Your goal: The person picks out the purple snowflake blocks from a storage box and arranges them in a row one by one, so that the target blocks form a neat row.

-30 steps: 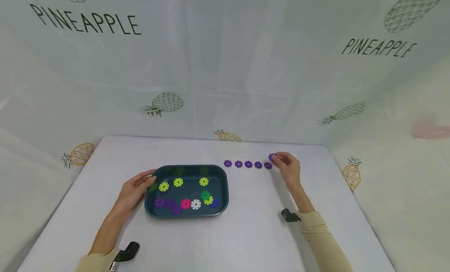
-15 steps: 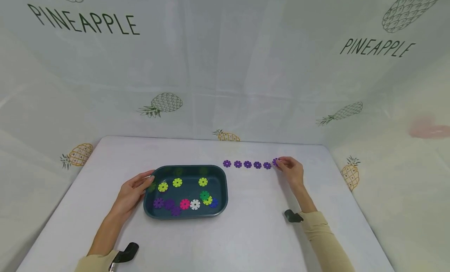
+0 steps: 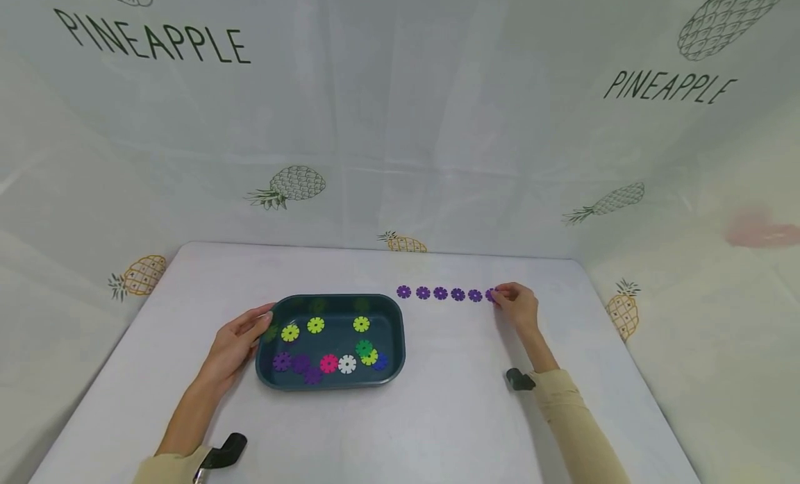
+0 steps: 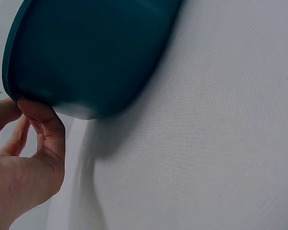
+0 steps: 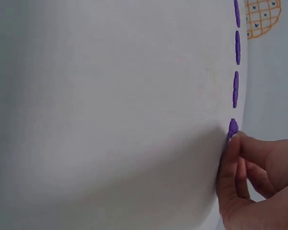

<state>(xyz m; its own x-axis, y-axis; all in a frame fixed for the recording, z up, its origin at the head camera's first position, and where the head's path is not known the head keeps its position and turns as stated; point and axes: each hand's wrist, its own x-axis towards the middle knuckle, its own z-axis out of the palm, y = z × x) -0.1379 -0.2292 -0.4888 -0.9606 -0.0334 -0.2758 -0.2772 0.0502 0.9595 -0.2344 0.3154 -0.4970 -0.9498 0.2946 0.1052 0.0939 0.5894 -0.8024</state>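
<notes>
My left hand (image 3: 234,345) grips the left rim of a dark teal tray (image 3: 331,385), thumb over the edge; the left wrist view shows its fingers (image 4: 43,120) pinching the tray's wall. Inside lie notched, flower-shaped plastic discs: yellow, purple, green, blue, a pink disc (image 3: 329,363) and a white disc (image 3: 347,364). Right of the tray, several purple discs (image 3: 440,294) lie flat in a row. At that row's right end my right hand (image 3: 517,307) pinches another purple disc (image 5: 233,127) between thumb and fingers, low at the tabletop; the fingertips partly hide it.
Both hands work over a white-covered table (image 3: 450,414). Behind it hangs a pale curtain (image 3: 400,123) printed with pineapples, close beyond the table's back edge. A dark wrist camera (image 3: 226,449) sits at the left cuff, and another dark camera (image 3: 519,380) at the right cuff.
My right hand has moved the purple disc rightward past the fifth in the row, then down to the table in line with the others. The left hand stays at the tray's rim.
</notes>
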